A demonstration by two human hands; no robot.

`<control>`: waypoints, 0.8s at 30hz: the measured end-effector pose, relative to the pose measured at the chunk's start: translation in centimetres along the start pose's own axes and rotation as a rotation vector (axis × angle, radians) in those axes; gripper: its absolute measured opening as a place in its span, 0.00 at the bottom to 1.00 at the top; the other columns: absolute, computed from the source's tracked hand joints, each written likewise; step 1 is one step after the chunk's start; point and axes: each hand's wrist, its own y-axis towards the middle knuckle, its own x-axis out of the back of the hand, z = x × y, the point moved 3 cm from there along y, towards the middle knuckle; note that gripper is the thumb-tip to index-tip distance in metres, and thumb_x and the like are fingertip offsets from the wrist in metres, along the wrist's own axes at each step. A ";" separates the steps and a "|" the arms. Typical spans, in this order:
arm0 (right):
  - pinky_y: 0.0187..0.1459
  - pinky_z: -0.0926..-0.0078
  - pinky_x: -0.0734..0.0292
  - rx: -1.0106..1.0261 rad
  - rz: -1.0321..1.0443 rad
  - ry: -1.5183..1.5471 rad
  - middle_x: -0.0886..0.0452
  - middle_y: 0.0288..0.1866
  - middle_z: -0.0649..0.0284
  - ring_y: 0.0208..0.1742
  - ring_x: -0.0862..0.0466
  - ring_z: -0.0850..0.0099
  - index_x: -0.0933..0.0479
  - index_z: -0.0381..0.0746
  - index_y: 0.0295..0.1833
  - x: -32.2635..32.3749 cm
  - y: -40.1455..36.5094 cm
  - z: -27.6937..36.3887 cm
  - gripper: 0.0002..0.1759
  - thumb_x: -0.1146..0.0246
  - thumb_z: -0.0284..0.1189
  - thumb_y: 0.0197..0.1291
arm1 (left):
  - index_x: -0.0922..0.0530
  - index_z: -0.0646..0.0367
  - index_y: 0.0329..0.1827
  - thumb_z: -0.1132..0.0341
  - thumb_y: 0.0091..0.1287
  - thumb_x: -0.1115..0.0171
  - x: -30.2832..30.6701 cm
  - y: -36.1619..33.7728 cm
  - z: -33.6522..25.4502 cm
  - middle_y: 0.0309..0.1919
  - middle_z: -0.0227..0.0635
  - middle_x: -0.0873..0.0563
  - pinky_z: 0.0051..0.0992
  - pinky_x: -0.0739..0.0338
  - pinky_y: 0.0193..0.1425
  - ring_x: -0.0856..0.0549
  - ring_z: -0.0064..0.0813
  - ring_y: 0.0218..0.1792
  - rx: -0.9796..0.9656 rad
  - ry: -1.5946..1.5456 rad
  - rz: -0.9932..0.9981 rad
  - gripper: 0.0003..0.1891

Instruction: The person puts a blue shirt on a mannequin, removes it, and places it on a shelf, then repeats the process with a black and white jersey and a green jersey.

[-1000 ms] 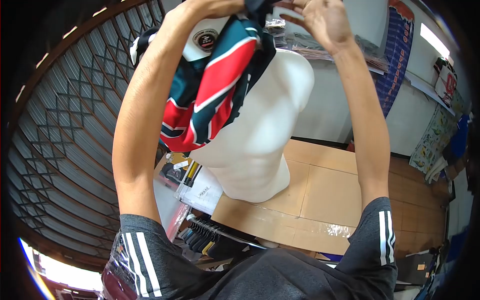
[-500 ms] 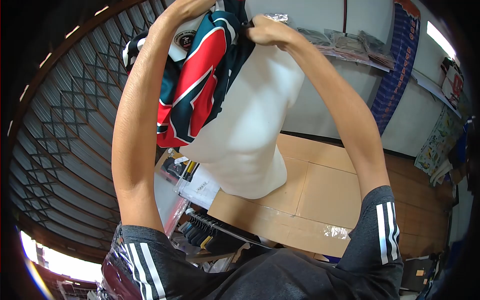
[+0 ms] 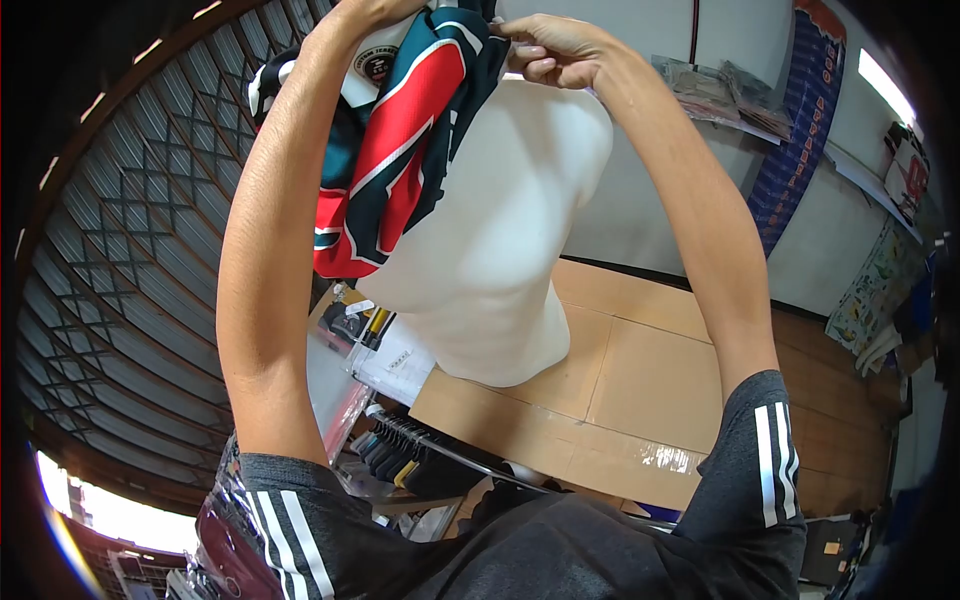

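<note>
A jersey (image 3: 410,120) in teal, red, white and black is bunched over the neck and one shoulder of a white mannequin torso (image 3: 510,200). My left hand (image 3: 378,12) is at the top edge of the view, closed on the bunched cloth, its fingertips largely out of sight. Above the other shoulder, my right hand (image 3: 560,52) pinches the jersey's dark edge between thumb and forefinger, the remaining fingers curled. A round dark badge shows on a white part of the jersey, beside my left forearm. The mannequin stands upright.
The mannequin stands on a cardboard-covered table (image 3: 640,390). Dark clothes (image 3: 400,460) hang on a rail below its near edge. A folding metal gate (image 3: 130,270) curves along the left. Packaged items (image 3: 730,90) sit on a wall shelf, near a blue banner (image 3: 800,130).
My right hand has shifted slightly right, its lower fingers now curled in view while thumb and forefinger keep the jersey's edge. The jersey's lower end has risen a little.
</note>
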 end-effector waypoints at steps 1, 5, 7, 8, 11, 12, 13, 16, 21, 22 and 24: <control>0.12 0.93 0.52 -0.002 -0.012 -0.001 0.35 0.22 0.75 0.16 0.43 0.91 0.27 0.42 0.31 0.3 -0.4 0.2 0.14 0.36 0.35 0.70 | 0.21 0.65 0.51 0.57 0.73 0.50 -0.2 -0.1 -0.3 0.38 0.53 0.16 0.39 0.26 0.50 0.20 0.40 0.42 -0.056 -0.041 -0.002 0.19; 0.10 0.90 0.56 -0.054 -0.157 -0.121 0.36 0.20 0.77 0.14 0.49 0.91 0.27 0.45 0.28 2.4 -1.2 -0.1 0.17 0.33 0.39 0.68 | 0.20 0.62 0.54 0.48 0.71 0.45 0.3 -0.5 -1.3 0.41 0.56 0.15 0.40 0.25 0.52 0.17 0.45 0.45 0.159 0.080 0.033 0.25; 0.23 0.79 0.32 -0.075 -0.167 -0.377 0.28 0.22 0.71 0.20 0.32 0.85 0.21 0.39 0.33 4.4 -1.9 -0.1 0.16 0.36 0.41 0.67 | 0.19 0.63 0.53 0.42 0.68 0.43 1.4 -1.8 -4.0 0.40 0.57 0.14 0.41 0.25 0.51 0.16 0.48 0.45 0.206 0.100 0.145 0.29; 0.21 0.82 0.39 -0.036 -0.216 -0.416 0.30 0.22 0.73 0.19 0.35 0.86 0.22 0.41 0.32 4.6 -2.8 0.0 0.14 0.36 0.39 0.67 | 0.19 0.63 0.52 0.39 0.66 0.41 1.7 -2.2 -4.7 0.39 0.58 0.14 0.42 0.25 0.50 0.16 0.49 0.45 0.229 0.109 0.202 0.32; 0.23 0.84 0.45 0.078 -0.300 -0.527 0.28 0.24 0.74 0.23 0.35 0.85 0.22 0.45 0.37 6.0 -5.6 -0.9 0.08 0.35 0.35 0.68 | 0.18 0.67 0.39 0.48 0.60 0.37 0.1 -0.6 -1.2 0.31 0.53 0.14 0.42 0.24 0.43 0.16 0.45 0.34 0.051 0.204 0.009 0.25; 0.24 0.83 0.43 0.160 -0.319 -0.628 0.27 0.25 0.73 0.25 0.34 0.84 0.22 0.44 0.38 6.9 -5.7 -1.3 0.07 0.35 0.35 0.69 | 0.18 0.67 0.37 0.51 0.59 0.37 0.3 -0.7 -2.3 0.29 0.52 0.14 0.41 0.24 0.41 0.16 0.44 0.32 0.062 0.187 0.077 0.22; 0.26 0.82 0.41 0.242 -0.336 -0.727 0.25 0.27 0.72 0.26 0.32 0.83 0.22 0.44 0.40 7.5 -5.8 -1.9 0.07 0.36 0.34 0.69 | 0.18 0.66 0.36 0.57 0.55 0.39 0.6 -1.1 -3.4 0.28 0.49 0.14 0.40 0.24 0.39 0.17 0.41 0.30 0.137 0.172 0.118 0.18; 0.32 0.79 0.36 0.397 -0.374 -0.786 0.23 0.27 0.70 0.32 0.29 0.82 0.25 0.41 0.43 8.6 -6.6 -3.8 0.06 0.37 0.31 0.71 | 0.18 0.65 0.35 0.58 0.54 0.39 0.7 -0.8 -3.1 0.28 0.48 0.14 0.38 0.24 0.39 0.17 0.39 0.31 0.079 0.142 0.127 0.16; 0.25 0.83 0.44 0.476 -0.509 -0.554 0.29 0.22 0.75 0.25 0.36 0.86 0.28 0.42 0.41 10.0 -7.8 -7.9 0.05 0.38 0.27 0.71 | 0.18 0.63 0.37 0.63 0.52 0.38 0.3 -0.6 -3.3 0.29 0.43 0.14 0.35 0.24 0.41 0.16 0.34 0.33 -0.002 0.051 0.127 0.14; 0.24 0.83 0.45 0.500 -0.547 -0.487 0.30 0.22 0.75 0.24 0.37 0.86 0.28 0.42 0.41 10.3 -8.1 -8.7 0.05 0.39 0.26 0.71 | 0.18 0.63 0.38 0.64 0.51 0.39 0.1 -0.5 -3.3 0.29 0.43 0.13 0.35 0.24 0.42 0.16 0.33 0.34 -0.007 0.050 0.135 0.14; 0.22 0.81 0.45 0.417 -0.604 -0.409 0.29 0.21 0.74 0.22 0.36 0.85 0.29 0.42 0.42 9.5 -9.6 -9.8 0.04 0.40 0.25 0.69 | 0.17 0.62 0.43 0.63 0.53 0.36 -0.2 -0.5 -3.1 0.33 0.41 0.12 0.33 0.23 0.46 0.16 0.31 0.36 -0.057 -0.016 0.152 0.16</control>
